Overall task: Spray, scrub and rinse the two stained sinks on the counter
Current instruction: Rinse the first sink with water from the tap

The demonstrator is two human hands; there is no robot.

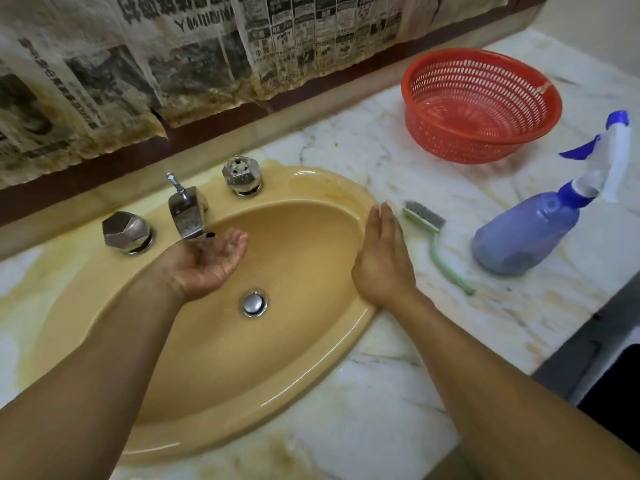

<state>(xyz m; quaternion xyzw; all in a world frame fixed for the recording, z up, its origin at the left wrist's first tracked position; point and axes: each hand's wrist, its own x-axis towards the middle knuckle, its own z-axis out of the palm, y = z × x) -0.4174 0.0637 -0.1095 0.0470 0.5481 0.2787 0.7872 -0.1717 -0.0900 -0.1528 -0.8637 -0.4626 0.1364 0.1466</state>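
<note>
Sink point(304, 358) mustard-tan; counter point(381, 427) white marble w/ grey veins + yellow stains. Basket point(450, 143) orange-red, grid of holes; spray bottle point(526, 237) violet-blue w/ white & blue head. Brush point(436, 244) pale green, grey bristles; newspaper point(173, 46) b&w print, yellowed edges.

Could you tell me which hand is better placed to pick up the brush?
Right: the right hand lies beside the green-handled grey-bristled brush; the left hand is cupped under the chrome spout.

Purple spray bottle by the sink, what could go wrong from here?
The purple plastic spray bottle stands close to the right edge of the marble counter; the right hand, reaching for the green-handled scrub brush, could knock it off. Water flung from the cupped left hand under the chrome spout might soak the newspaper on the wall.
</note>
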